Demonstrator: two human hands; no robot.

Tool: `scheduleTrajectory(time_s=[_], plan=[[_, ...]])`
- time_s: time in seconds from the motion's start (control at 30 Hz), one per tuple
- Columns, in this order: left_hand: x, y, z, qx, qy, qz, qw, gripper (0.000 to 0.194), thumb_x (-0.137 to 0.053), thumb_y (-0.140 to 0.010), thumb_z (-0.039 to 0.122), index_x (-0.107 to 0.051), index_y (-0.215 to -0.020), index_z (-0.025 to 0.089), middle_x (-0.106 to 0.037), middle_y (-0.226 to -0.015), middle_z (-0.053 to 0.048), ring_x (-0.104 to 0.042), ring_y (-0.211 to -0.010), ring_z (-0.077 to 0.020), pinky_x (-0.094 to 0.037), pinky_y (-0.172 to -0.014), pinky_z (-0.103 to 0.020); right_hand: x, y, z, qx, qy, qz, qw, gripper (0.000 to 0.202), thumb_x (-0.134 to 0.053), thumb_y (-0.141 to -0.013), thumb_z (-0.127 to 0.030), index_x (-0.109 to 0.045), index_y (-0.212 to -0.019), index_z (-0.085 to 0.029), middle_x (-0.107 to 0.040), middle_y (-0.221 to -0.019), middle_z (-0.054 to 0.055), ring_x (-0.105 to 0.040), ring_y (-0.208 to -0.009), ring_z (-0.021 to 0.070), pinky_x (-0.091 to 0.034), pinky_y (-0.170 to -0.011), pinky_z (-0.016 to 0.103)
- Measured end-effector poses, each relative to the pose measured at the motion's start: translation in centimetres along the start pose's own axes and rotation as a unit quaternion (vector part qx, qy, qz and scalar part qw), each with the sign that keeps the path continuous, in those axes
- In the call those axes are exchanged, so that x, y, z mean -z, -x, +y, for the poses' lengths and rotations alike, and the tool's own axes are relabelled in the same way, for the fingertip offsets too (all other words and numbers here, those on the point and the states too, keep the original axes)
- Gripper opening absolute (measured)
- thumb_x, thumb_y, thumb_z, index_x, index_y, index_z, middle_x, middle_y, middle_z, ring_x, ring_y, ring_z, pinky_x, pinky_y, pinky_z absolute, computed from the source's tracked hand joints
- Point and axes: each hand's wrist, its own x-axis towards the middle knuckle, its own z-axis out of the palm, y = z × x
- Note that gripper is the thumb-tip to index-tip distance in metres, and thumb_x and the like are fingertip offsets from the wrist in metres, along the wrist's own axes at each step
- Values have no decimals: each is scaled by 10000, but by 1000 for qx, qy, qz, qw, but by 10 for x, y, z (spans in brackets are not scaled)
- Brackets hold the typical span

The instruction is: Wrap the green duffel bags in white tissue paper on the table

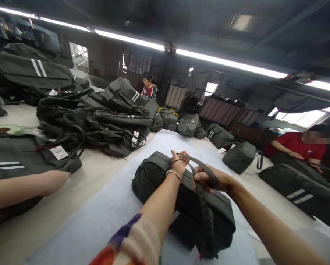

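Note:
A dark green-grey bag (156,165) lies on a pale blue-white sheet (98,213) in front of me. My left hand (180,162), with a bracelet at the wrist, is over the top of the bag, palm up with its fingers apart; a thin dark cord runs by the palm. Just to its right, my right hand (209,178) is closed around the bag's strap (206,167), which loops up between the hands and hangs down over the near side. A white tag lies partly under the bag at its near edge.
Piled dark bags (117,117) fill the left side. Another person's arm (29,186) reaches over a tagged bag (24,147) at the left, beside a tape roll (4,129). More bags (239,156) line the right, where a person in red (294,147) handles one.

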Motion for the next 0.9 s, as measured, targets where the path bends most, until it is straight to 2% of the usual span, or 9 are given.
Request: scheduleTrajectory(time_s=[0.07,0.17,0.27,0.33,0.4,0.5,0.6,0.77,0.9], plan=[[8,23,1,32,-36,-71,996,391,-509,-954,458,-676,-906,108,-703,-941,-142,-669,-933,-231,-512,-854,-333,13,5,-6,42,-42,69,996,405,-763,-695,-497,-578,-689,-137,-708,-633,45,-450,-310,42,-308,-289,145],[32,74,2,82,-110,-203,970,322,-764,-773,292,-705,-1019,93,-705,-1068,-180,-660,-1042,-290,-469,-945,-379,17,4,-14,56,-74,106,990,398,-779,-695,-473,-578,-710,-131,-702,-618,44,-434,-335,30,-305,-321,140],[52,120,0,102,-272,-364,885,640,-857,-625,205,-647,-1229,192,-631,-1283,-139,-548,-1247,-312,-411,-1030,-381,5,-9,-23,59,-92,115,987,381,-796,-688,-437,-555,-719,-143,-728,-682,69,-460,-385,34,-295,-343,133],[57,137,-8,78,-383,-406,826,765,-878,-598,255,-592,-1307,261,-605,-1321,-100,-553,-1229,-329,-443,-992,-398,-5,-18,-29,67,-98,121,985,370,-793,-699,-424,-548,-734,-148,-735,-712,70,-470,-409,36,-301,-358,131],[56,144,-23,42,-443,-360,820,762,-879,-598,282,-592,-1304,274,-646,-1228,-88,-618,-1096,-322,-493,-883,-381,-12,-23,-33,79,-103,133,983,356,-780,-721,-418,-542,-754,-156,-737,-736,57,-507,-452,44,-336,-389,127],[49,142,-48,0,-441,-279,853,381,-798,-685,260,-700,-1049,205,-692,-913,-59,-651,-819,-231,-479,-664,-280,-16,-21,-35,93,-106,136,981,346,-754,-764,-432,-531,-795,-168,-740,-792,50,-553,-501,57,-387,-420,130],[45,139,-58,4,-366,-283,887,144,-720,-763,288,-671,-796,157,-619,-659,-14,-606,-596,-150,-399,-522,-221,-14,-8,-32,79,-85,94,989,382,-667,-834,-512,-576,-950,-160,-739,-929,81,-584,-503,76,-449,-415,167],[54,130,-28,29,-140,-225,964,297,-832,-693,320,-624,-803,138,-596,-680,21,-567,-536,-83,-503,-609,-239,0,20,-17,-22,-63,48,997,430,-625,-869,-477,-579,-1166,-169,-721,-1026,107,-639,-475,105,-466,-355,169],[63,115,0,67,-12,-208,976,310,-811,-759,289,-601,-941,151,-630,-858,-9,-541,-545,-39,-513,-584,-205,6,27,-7,-72,-47,-36,996,489,-761,-758,-309,-590,-1193,-167,-660,-1200,129,-631,-451,76,-485,-362,148]])
